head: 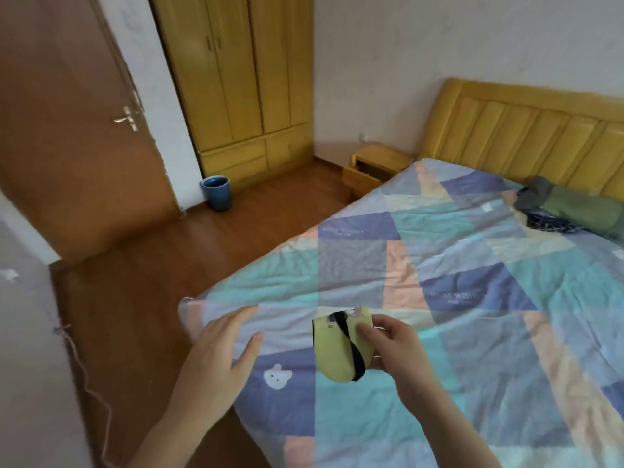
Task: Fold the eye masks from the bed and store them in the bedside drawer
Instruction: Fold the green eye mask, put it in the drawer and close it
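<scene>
Nearest the camera, the left hand (221, 346) hangs flat over the bed's corner, fingers straight and spread, holding nothing. Just right of it, the right hand (393, 346) pinches a folded eye mask (337, 346) above the quilt (472, 282): pale yellow-green, doubled over, with a black strap running slantwise across it. Farther back, a brown door (67, 130), a yellow wardrobe (243, 79) and a blue bin (217, 192) stand along the left. Beside the headboard (523, 133), the bedside table (378, 167) has its drawer (359, 179) pulled out. Bundled clothes (567, 207) are cut off at the right edge.
</scene>
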